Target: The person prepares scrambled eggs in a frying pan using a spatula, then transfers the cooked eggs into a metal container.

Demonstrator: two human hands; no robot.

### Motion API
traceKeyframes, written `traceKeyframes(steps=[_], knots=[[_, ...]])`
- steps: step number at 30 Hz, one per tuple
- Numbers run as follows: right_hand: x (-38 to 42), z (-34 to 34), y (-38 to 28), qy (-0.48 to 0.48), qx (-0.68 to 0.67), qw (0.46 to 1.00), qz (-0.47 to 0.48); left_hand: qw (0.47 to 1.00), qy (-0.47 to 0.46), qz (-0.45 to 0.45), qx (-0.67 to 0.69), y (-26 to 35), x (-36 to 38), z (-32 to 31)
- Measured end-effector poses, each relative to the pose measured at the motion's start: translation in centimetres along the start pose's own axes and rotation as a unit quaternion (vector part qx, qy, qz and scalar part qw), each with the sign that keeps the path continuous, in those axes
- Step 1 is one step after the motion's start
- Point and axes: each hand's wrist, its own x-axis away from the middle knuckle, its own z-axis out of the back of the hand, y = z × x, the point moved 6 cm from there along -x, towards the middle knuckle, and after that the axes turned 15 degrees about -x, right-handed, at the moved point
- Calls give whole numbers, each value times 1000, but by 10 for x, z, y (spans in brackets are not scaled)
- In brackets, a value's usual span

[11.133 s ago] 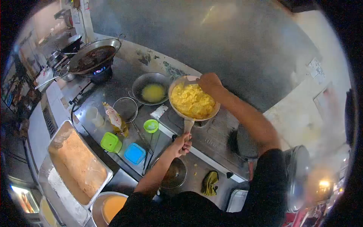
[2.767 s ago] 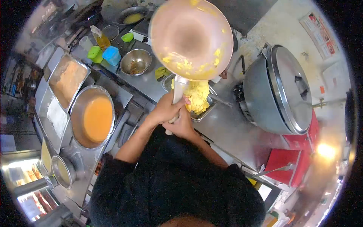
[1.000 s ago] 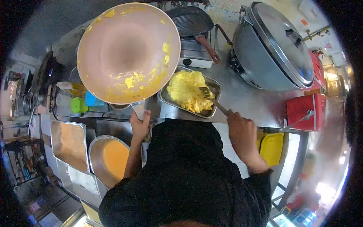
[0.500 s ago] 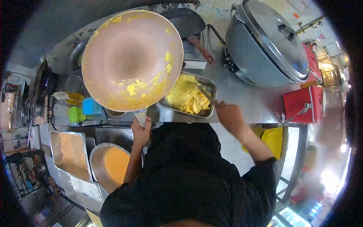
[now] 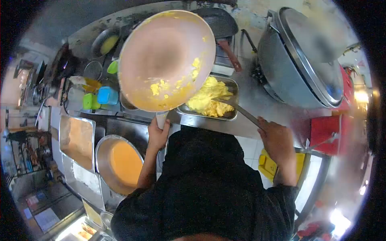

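Now the pan [image 5: 165,60] sits a little further right than half a second ago, tipped up on edge with its lower rim over the near-left corner of the steel tray [image 5: 231,84]; only yellow scraps of scrambled egg cling to its pale inside, so nearly all of it looks emptied. The left hand [image 5: 158,134] has its fingers clamped round the pan handle below the rim. The right hand [image 5: 276,138], which was close beside the tray a moment ago, has drawn back toward the body, fingers closed on the long handle of a spatula [image 5: 237,107] whose blade lies at the near edge of the egg pile. That reads as scraping and gathering rather than pouring.

The scrambled egg [image 5: 209,98] lies heaped in the tray on the table [image 5: 257,96]. Left of the person, a round metal bowl [image 5: 120,162] holds orange liquid, and beside it a rectangular tray [image 5: 78,140] holds a tan, crumb-like filling. Further back stand a blue tub [image 5: 107,95] and green tubs [image 5: 90,101], contents hidden, and a small bowl [image 5: 105,42] with yellow liquid. A large lidded pot [image 5: 305,60] stands to the right, shut
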Motion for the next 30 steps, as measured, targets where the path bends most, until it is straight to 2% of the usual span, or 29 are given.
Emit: traceKeyframes(steps=[1,5,8,10,11,13,14,17,19,21,23,25,26,28,30], knots=[[8,14,-1,6,-25,1000,-1,999,12,-30,-23,6,2,1],[18,42,-10,3,-17,1000,17,1000,4,-13,-22,18,7,4],[9,53,-5,37,-19,996,77,999,-20,-13,-42,4,8,0],[-5,61,-5,67,45,983,166,998,-27,-24,-54,11,9,7],[-13,66,-5,70,42,983,163,997,-36,-34,-62,14,8,9],[-23,82,-17,132,161,946,249,996,-40,-45,-72,14,8,11],[-33,90,-14,134,160,947,245,994,-41,-54,-80,14,8,13],[-72,94,3,109,185,948,235,995,-53,-78,-22,-5,4,9],[-104,70,11,83,177,934,299,992,-54,-110,-19,13,-1,11],[-126,44,17,53,140,940,305,989,-49,-140,-11,19,-2,10],[-134,46,21,28,104,942,318,992,-93,-84,-22,6,-12,6],[-133,70,20,38,121,951,281,990,-114,-78,-9,11,-16,10],[-138,61,20,36,120,951,284,988,-136,-68,5,11,-14,9],[-143,38,13,18,113,930,349,989,-133,-56,9,3,-18,2],[-140,41,10,12,135,936,324,990,-127,-58,12,-3,-30,-1]])
